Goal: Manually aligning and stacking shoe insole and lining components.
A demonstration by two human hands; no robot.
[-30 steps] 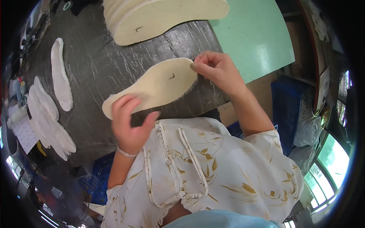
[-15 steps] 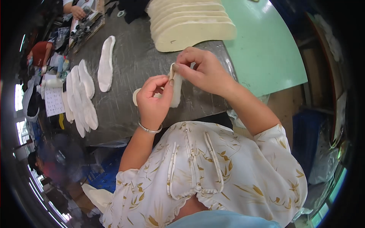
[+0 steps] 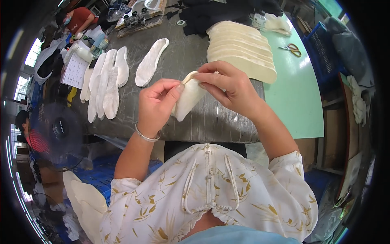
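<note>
Both hands hold one cream shoe insole [image 3: 187,101] upright above the grey table [image 3: 211,122]. My left hand [image 3: 156,103] pinches its near edge with thumb and fingers. My right hand [image 3: 225,83] grips its top end from the right. A fanned stack of cream insoles [image 3: 239,55] lies just beyond my right hand. A single white insole [image 3: 151,62] lies flat beyond my left hand.
Several white insoles [image 3: 103,83] lie in a row at the left of the table. Scissors [image 3: 291,49] rest on the green surface [image 3: 298,101] at right. A paper sheet [image 3: 75,70] and bottles sit far left. A fan [image 3: 57,130] stands lower left. Two other people are at the left edge.
The insole lay flat on the table a second ago; both hands have lifted it and now hold it upright. The view has shifted, bringing more of the left table into sight.
</note>
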